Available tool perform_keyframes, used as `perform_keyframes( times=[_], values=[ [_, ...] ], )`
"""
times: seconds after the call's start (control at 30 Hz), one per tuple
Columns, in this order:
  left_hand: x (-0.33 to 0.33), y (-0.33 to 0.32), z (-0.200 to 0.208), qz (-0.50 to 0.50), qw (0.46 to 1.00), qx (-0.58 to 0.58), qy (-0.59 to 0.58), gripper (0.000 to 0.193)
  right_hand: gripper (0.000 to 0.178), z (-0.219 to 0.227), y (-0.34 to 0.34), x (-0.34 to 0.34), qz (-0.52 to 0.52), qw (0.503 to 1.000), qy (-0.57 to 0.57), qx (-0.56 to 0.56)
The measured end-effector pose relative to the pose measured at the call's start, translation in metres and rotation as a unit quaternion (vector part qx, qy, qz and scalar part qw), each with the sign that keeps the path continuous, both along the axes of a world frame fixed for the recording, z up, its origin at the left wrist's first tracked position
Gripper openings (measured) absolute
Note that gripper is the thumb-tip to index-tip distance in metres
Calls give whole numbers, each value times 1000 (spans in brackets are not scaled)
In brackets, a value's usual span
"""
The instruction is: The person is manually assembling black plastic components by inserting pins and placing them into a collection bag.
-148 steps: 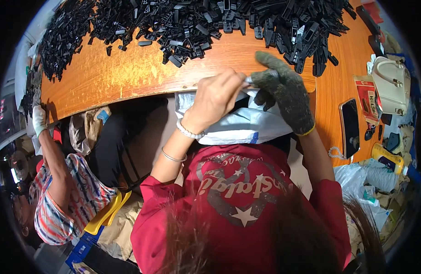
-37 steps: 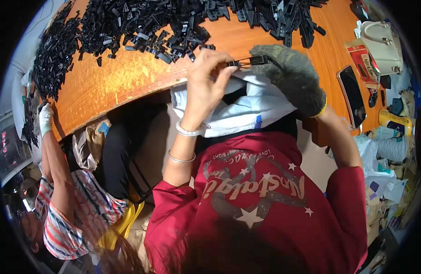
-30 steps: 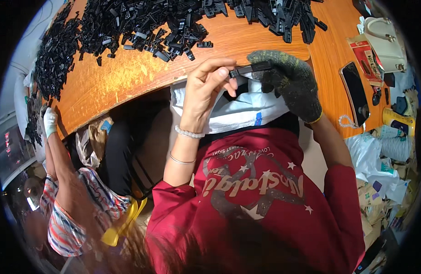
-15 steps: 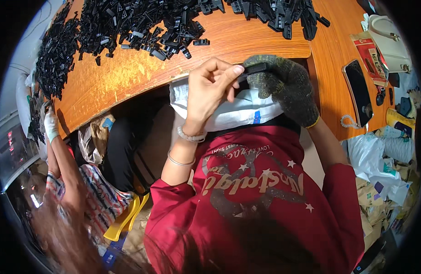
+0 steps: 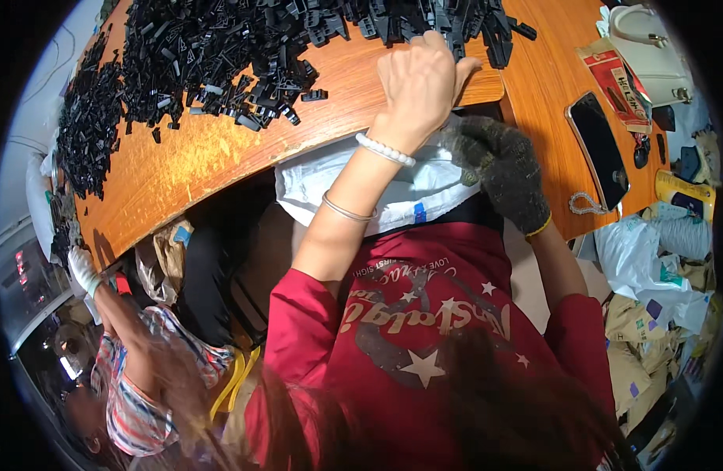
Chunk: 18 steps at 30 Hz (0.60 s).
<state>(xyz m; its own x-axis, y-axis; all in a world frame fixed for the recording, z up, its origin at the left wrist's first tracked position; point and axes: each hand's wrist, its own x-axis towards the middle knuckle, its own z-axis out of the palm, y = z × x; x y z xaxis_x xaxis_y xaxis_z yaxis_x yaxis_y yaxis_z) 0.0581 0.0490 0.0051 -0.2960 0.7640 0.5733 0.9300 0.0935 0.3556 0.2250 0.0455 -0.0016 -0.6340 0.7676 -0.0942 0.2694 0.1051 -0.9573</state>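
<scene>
My left hand [image 5: 416, 86], bare with a beaded bracelet and a bangle on the wrist, reaches over the table edge to the larger black plastic parts [image 5: 503, 43]. Its thumb stands apart from the fingers, whose tips are hidden behind the hand; no part shows lifted in it. My right hand [image 5: 503, 165] wears a dark knitted glove. Its fingers are curled in over a white woven sack [image 5: 377, 196] at my lap, and what they hold, if anything, does not show.
Heaps of small black plastic parts [image 5: 197, 71] cover the far left of the wooden table [image 5: 181, 165]. On the right lie a phone [image 5: 601, 149], a red packet [image 5: 617, 86] and a pale handbag [image 5: 652, 51]. At the left, a co-worker's gloved hand [image 5: 83, 271] touches the table edge.
My left hand has left my right hand and moved forward to the larger black parts. The black part seen between my hands is no longer visible. My right hand has come down slightly.
</scene>
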Motion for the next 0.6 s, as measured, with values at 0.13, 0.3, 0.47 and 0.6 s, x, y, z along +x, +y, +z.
perform_keyframes(
  times=[0.13,0.3,0.47,0.6],
  values=[
    [5,-1,-1,-1,999,-28,33,47,22,18,11,-5,-20,986,8,-165],
    [-10,-23,-1,-45,994,-40,-87,35,28,23,22,-13,-9,995,35,-92],
    [-4,-57,9,-80,960,-77,-257,20,24,-4,41,-31,77,961,140,224],
    [-16,-79,15,-109,965,-41,-237,13,30,22,33,-43,157,981,20,109]
  ],
)
